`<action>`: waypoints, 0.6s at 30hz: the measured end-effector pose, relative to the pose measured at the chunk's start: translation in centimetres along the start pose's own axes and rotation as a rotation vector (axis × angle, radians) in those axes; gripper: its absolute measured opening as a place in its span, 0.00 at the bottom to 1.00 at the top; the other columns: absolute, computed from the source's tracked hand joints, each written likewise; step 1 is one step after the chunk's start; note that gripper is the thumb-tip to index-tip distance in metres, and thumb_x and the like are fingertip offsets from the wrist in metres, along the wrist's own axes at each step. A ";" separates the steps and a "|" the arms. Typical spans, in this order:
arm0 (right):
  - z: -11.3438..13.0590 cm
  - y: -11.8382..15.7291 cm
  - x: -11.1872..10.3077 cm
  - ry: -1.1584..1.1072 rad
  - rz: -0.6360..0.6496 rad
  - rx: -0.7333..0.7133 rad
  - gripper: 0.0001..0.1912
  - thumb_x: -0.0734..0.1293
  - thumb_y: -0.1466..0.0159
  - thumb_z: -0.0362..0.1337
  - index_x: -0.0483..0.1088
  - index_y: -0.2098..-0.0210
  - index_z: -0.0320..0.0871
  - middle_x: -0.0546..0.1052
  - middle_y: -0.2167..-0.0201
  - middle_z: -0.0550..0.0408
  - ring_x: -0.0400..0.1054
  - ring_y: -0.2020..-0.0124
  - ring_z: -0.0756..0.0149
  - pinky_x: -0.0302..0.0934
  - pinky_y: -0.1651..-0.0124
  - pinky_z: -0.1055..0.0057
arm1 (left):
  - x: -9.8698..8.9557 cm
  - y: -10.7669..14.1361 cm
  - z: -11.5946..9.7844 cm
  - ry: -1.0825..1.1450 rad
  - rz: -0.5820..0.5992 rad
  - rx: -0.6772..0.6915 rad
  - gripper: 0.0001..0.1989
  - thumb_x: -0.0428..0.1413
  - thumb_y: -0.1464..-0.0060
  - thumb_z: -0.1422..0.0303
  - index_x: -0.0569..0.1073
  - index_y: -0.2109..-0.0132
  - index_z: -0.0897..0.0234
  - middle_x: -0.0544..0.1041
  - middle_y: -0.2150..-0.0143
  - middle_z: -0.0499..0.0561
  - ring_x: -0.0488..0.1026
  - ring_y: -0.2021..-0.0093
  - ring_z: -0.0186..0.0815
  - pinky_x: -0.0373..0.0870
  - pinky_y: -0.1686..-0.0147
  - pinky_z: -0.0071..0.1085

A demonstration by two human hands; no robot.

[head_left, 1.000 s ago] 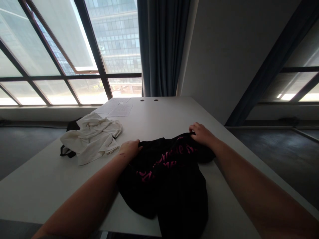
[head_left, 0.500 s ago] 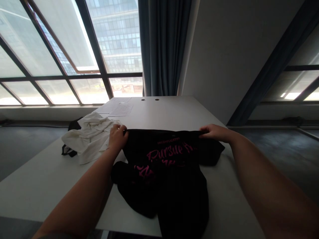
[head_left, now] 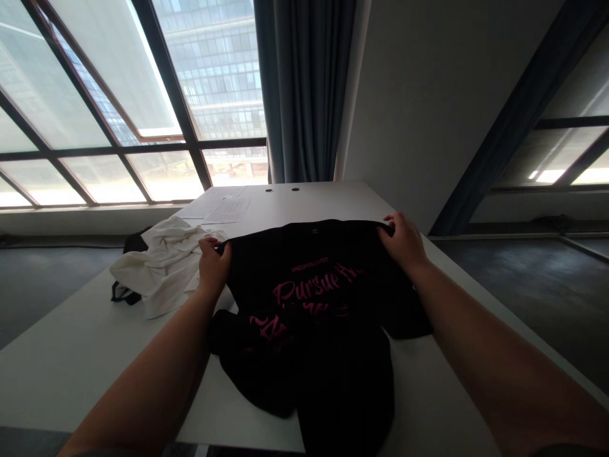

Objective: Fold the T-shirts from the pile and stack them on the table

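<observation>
A black T-shirt (head_left: 333, 362) with pink lettering lies rumpled across the table, its lower part running down past the near edge. At its upper left, my left hand (head_left: 212, 263) pinches the cloth between thumb and fingers. My right hand (head_left: 403, 241) grips the upper right of the same shirt. The top edge stretches between both hands in a shallow arch. One sleeve hangs below my right hand; the cloth at the lower left is bunched. Just beyond my left hand sits a crumpled white garment (head_left: 164, 263).
The white table (head_left: 66, 362) reaches away toward a blue curtain (head_left: 304, 95) and a wall. Printed papers (head_left: 223, 206) lie at its far left. A black item with a strap (head_left: 124, 293) pokes out from under the white garment. Windows stand behind on the left.
My right hand has moved up and away, lifting the shirt's top edge on that side. My left hand keeps its hold. The view has shifted slightly.
</observation>
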State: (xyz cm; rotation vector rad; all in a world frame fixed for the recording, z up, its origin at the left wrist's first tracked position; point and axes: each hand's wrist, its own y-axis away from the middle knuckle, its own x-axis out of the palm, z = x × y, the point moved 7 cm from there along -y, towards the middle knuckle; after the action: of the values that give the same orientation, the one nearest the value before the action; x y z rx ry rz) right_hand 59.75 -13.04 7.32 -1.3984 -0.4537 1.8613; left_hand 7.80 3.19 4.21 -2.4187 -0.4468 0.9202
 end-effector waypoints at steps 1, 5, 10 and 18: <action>1.1 0.4 0.1 0.069 -0.035 -0.076 0.18 0.64 0.33 0.43 0.70 0.48 0.41 0.74 0.50 0.40 0.66 0.49 0.49 0.62 0.44 0.56 | 0.0 0.3 -0.8 -0.048 -0.030 0.093 0.21 0.56 0.41 0.62 0.65 0.43 0.63 0.75 0.49 0.58 0.75 0.50 0.44 0.72 0.46 0.41; 3.5 2.2 3.9 0.224 0.317 -0.224 0.14 0.63 0.32 0.41 0.74 0.51 0.42 0.75 0.50 0.43 0.67 0.48 0.50 0.62 0.43 0.57 | 3.1 3.0 -4.7 -0.187 0.282 0.496 0.14 0.51 0.35 0.62 0.74 0.46 0.58 0.75 0.43 0.55 0.72 0.40 0.46 0.65 0.35 0.46; 3.3 6.1 9.9 0.272 0.851 -0.176 0.29 0.61 0.29 0.55 0.71 0.37 0.46 0.73 0.44 0.41 0.70 0.45 0.49 0.64 0.41 0.57 | 7.7 7.5 -5.1 -0.347 0.819 0.512 0.24 0.45 0.31 0.53 0.71 0.35 0.51 0.69 0.31 0.54 0.66 0.31 0.47 0.62 0.31 0.48; -0.5 5.6 14.6 0.249 0.766 -0.077 0.30 0.54 0.26 0.57 0.66 0.31 0.54 0.64 0.31 0.45 0.58 0.30 0.39 0.55 0.33 0.36 | 9.9 7.2 -4.4 -0.502 0.916 0.394 0.32 0.42 0.32 0.46 0.57 0.25 0.47 0.53 0.22 0.53 0.50 0.23 0.50 0.50 0.26 0.54</action>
State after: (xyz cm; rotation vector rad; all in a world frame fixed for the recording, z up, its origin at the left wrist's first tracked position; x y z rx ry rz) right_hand 56.46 -5.97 -6.22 -2.0111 0.1760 2.2070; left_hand 18.75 0.45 -2.18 -1.9569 0.7005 1.7954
